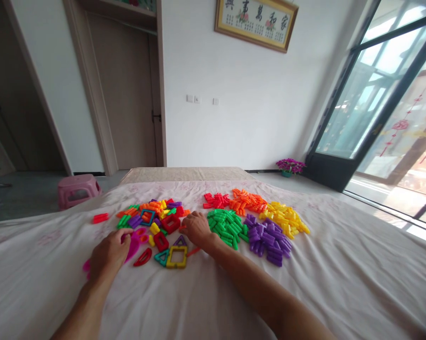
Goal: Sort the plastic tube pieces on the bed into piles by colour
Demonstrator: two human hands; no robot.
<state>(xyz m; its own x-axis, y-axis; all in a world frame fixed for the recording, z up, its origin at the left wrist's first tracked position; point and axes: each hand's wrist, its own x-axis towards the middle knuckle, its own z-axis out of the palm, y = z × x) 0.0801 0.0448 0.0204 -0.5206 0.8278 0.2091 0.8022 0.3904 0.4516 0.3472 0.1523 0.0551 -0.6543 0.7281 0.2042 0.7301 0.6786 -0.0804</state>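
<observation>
My left hand (110, 252) is closed at the edge of a magenta piece (133, 248), which shows on both sides of it. My right hand (197, 226) has its fingers pressed together at the right edge of a mixed heap (163, 208); a bit of orange shows at the fingertips. Near the hands lie a red half-round piece (143, 257), a yellow square frame (176, 257), a teal triangle (161, 258) and a purple triangle (180, 241). Right of my right hand are sorted piles: green (227, 226), purple (269, 238), yellow (287, 218), orange (248, 200) and red (216, 200).
A light cloth (340, 264) with folds covers the surface. One red piece (100, 218) lies apart at the left. Beyond the edge stand a pink stool (79, 190) and a potted purple flower (290, 166).
</observation>
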